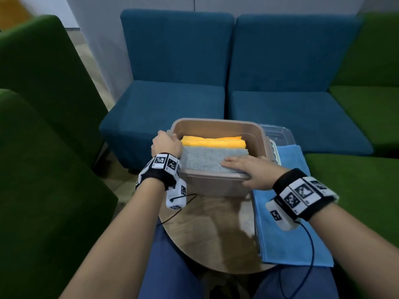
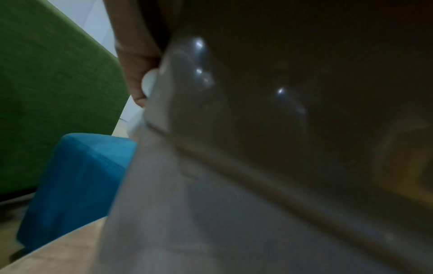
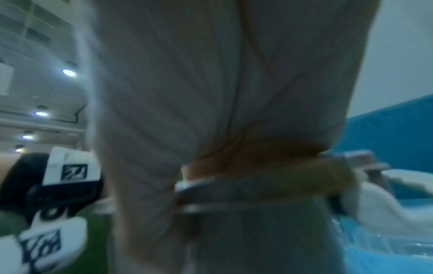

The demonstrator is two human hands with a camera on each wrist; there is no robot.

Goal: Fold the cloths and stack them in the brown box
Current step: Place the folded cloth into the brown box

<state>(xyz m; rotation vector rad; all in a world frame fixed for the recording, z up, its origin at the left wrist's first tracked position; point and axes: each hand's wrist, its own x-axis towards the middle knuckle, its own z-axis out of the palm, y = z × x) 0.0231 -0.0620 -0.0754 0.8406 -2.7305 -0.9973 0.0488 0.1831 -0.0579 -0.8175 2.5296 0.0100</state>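
The brown box (image 1: 218,123) stands on a small round wooden table (image 1: 205,234). Inside it a folded grey cloth (image 1: 205,158) lies on top of a folded orange cloth (image 1: 213,142). My left hand (image 1: 167,143) grips the box's left rim; the left wrist view shows its fingers (image 2: 136,70) curled against the box wall (image 2: 234,204). My right hand (image 1: 244,167) lies flat on the grey cloth near the front rim, fingers straight and pointing left. A blue cloth (image 1: 287,240) lies spread on the table to the right, partly under the box. The right wrist view is blurred, mostly palm (image 3: 211,92).
A clear plastic lid (image 1: 276,132) lies behind the box at the right. Blue sofa seats (image 1: 172,100) face me across the table. Green sofas stand on the left (image 1: 43,147) and right (image 1: 356,173). Wrist cables hang over my lap.
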